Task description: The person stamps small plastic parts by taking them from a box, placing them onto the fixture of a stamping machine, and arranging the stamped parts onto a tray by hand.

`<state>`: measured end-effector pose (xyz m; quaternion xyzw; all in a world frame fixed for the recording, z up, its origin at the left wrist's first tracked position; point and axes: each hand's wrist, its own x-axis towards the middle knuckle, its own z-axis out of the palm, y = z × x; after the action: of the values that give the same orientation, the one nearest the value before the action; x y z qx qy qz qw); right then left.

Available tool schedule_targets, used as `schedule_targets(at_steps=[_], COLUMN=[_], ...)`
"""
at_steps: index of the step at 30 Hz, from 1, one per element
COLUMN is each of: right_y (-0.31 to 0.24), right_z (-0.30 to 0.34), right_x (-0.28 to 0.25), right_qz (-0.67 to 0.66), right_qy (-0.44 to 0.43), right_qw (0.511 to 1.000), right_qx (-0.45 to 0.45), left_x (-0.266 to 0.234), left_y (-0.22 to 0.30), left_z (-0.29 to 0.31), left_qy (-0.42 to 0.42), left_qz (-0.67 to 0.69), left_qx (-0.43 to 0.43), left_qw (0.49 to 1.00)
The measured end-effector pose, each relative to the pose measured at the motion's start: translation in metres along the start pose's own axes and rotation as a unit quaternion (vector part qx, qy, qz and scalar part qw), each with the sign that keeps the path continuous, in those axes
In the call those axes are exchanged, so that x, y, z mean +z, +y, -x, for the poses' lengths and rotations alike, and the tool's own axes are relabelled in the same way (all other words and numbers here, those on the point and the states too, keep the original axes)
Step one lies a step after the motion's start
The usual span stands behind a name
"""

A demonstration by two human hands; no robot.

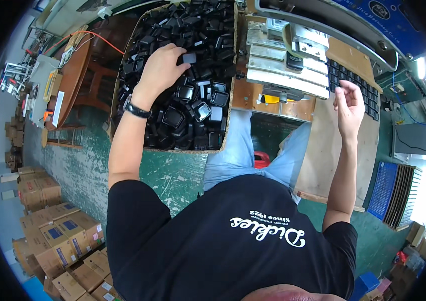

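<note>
My left hand [160, 70] reaches into a big cardboard box [173, 152] heaped with loose black plastic parts [175, 118], square with rounded corners. Between its thumb and fingertips it pinches one small dark rectangular plastic part [189, 58]. At the right, my right hand [350, 108] is beside rows of similar black parts [368, 95] laid out on a board [330, 145]. Its fingers are loosely curled and apart, and I see nothing in them. One black part [294, 61] with a pale printed mark sits on the metal fixture [285, 78] between my hands.
A blue machine panel [373, 15] overhangs the fixture at the top right. Stacked cardboard cartons [65, 236] stand on the floor at the lower left. Blue and dark trays [393, 195] are stacked at the right. A brown table [75, 75] stands left of the box.
</note>
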<state>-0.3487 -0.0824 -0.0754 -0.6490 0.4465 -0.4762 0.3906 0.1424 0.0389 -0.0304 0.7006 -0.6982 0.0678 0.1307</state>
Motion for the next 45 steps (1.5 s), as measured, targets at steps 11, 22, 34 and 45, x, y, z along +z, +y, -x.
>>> schedule_targets(at_steps=[11, 22, 34, 45], right_y=[-0.092, -0.058, 0.092, 0.137], right_z=[-0.034, -0.023, 0.020, -0.008], right_x=[0.059, 0.045, -0.072, -0.043], right_qz=[0.166, -0.017, -0.078, 0.264], right_qy=[-0.172, -0.060, 0.136, 0.071], right_qw=[0.968, 0.990, 0.974, 0.946], right_qx=[-0.082, -0.128, 0.163, 0.172], left_x=[-0.030, -0.019, 0.019, -0.006], left_y=[0.047, 0.179, 0.194, 0.181], left_z=[0.018, -0.064, -0.076, -0.010], left_qy=[0.080, -0.045, -0.011, -0.018], left_qz=[0.438, 0.510, 0.353, 0.189], left_qx=[-0.076, 0.069, 0.134, 0.340], left_qw=[0.892, 0.856, 0.926, 0.921])
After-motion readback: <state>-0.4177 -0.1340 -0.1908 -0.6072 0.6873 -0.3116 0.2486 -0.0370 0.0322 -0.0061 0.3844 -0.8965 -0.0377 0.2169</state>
